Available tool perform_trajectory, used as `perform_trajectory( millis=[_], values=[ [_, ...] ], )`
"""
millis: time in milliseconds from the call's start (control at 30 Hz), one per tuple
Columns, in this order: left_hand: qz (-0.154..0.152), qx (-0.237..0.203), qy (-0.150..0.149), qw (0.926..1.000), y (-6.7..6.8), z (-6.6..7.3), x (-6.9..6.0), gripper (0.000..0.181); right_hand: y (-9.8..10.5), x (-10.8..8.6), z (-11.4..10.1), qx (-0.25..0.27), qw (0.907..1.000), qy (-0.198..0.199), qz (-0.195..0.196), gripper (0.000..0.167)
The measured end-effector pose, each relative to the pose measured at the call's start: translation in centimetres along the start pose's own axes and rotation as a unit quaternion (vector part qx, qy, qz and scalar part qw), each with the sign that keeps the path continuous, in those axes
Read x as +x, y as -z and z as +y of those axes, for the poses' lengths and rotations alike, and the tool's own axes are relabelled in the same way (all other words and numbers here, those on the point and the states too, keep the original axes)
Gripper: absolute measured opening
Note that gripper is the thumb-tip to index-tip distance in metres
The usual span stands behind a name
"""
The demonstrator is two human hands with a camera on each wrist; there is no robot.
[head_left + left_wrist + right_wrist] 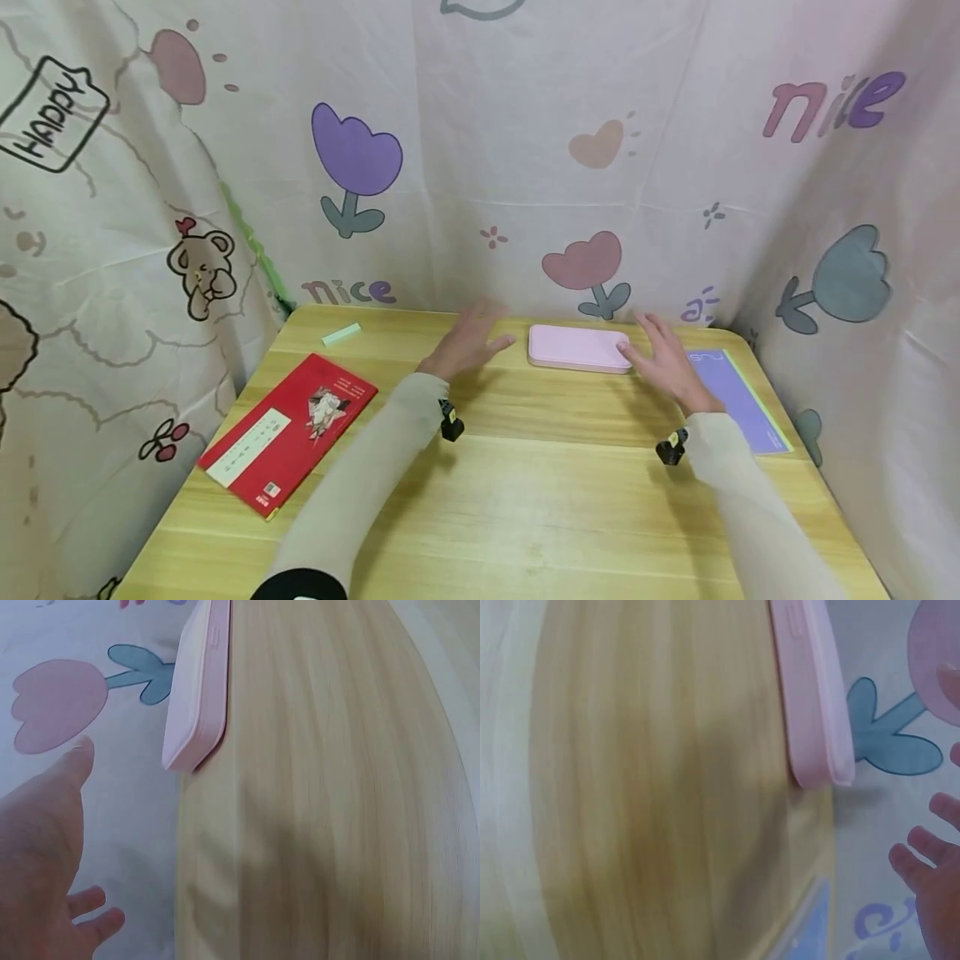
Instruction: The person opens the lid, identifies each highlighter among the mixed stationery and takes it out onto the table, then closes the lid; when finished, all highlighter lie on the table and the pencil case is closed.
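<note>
A pink, rounded rectangular case (pixel 577 348) lies flat near the back edge of the wooden table. To its left, my left hand (pixel 467 340) hovers with fingers extended and holds nothing. On the other side my right hand (pixel 666 364) is raised beside the case's right end, fingers spread. In the left wrist view, the near end of the case (pixel 196 705) stands apart from my left hand (pixel 45 847). The right wrist view shows a gap between the case (pixel 814 712) and the fingers of my right hand (pixel 937 877).
A red booklet (pixel 292 433) lies at the table's left, with a small pale green stick (pixel 341 334) behind it. A purple booklet (pixel 735 400) lies at the right, partly behind my right forearm. A printed curtain (pixel 465 150) encloses the back and sides of the table (pixel 540 508).
</note>
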State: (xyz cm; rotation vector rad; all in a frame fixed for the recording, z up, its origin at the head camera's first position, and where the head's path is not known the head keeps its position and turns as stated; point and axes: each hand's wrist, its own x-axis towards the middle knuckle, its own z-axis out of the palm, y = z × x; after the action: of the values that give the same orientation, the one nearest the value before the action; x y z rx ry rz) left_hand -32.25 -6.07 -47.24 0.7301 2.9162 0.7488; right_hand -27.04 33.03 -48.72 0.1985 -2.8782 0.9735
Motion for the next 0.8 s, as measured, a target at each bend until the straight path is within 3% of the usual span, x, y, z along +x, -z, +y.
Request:
perform_trajectory(
  millis=[100, 200, 433, 800],
  values=[
    [0.014, -0.008, -0.045, 0.9988, -1.0, 0.5, 0.8, 0.067, -1.0, 0.3, 0.2, 0.001, 1.0, 0.002, -0.004, 0.085],
    [0.014, -0.033, -0.062, 0.9975, -2.3, 0.9, 1.6, 0.066, -1.8, 0.6, 0.5, -0.006, 0.9998, 0.019, -0.001, 0.082],
    [-0.023, -0.113, -0.029, 0.9929, -4.9, 1.9, 2.5, 0.068, -3.8, 1.1, 0.8, 0.019, 0.9996, 0.02, -0.012, 0.083],
    [-0.039, -0.124, -0.003, 0.9915, -7.8, 2.6, 3.0, 0.061, -4.5, 1.1, 1.6, 0.021, 0.999, 0.01, -0.038, 0.065]
  ],
)
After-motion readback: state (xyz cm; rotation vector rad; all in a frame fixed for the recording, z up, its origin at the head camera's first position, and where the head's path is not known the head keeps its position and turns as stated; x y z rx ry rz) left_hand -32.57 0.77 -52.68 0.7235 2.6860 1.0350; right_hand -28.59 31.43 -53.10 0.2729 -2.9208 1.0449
